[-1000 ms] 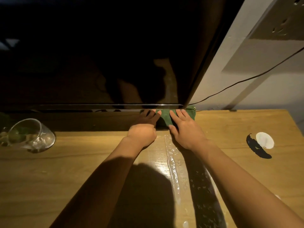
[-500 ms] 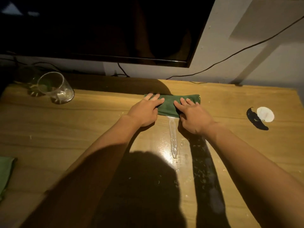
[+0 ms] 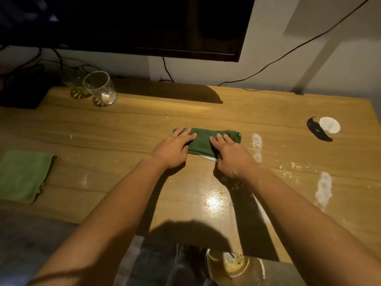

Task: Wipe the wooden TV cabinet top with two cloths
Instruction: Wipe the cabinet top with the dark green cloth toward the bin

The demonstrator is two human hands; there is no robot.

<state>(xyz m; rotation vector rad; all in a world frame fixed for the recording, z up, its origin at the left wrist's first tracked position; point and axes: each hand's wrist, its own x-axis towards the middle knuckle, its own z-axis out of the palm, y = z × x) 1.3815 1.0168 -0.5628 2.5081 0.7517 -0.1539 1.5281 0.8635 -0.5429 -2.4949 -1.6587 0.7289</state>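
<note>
A folded dark green cloth [image 3: 203,140] lies flat in the middle of the wooden cabinet top [image 3: 144,120]. My left hand [image 3: 172,149] presses on its left end with the fingers spread. My right hand [image 3: 228,157] presses on its right half, thumb at the near edge. A second, lighter green cloth [image 3: 23,175] lies folded at the cabinet's left edge, away from both hands. White foamy smears [image 3: 257,147] and crumbs [image 3: 288,169] sit on the wood to the right of my right hand.
A clear glass [image 3: 101,88] stands at the back left, with a small glass vessel behind it. A white disc [image 3: 329,124] lies at the far right. The dark TV [image 3: 144,23] hangs above the back edge, cables running behind. A bowl [image 3: 234,267] sits below the front edge.
Both hands have dragged the dark green cloth from under the TV toward the cabinet's front, leaving wet wood behind. The view has tilted down, bringing the lighter cloth into sight.
</note>
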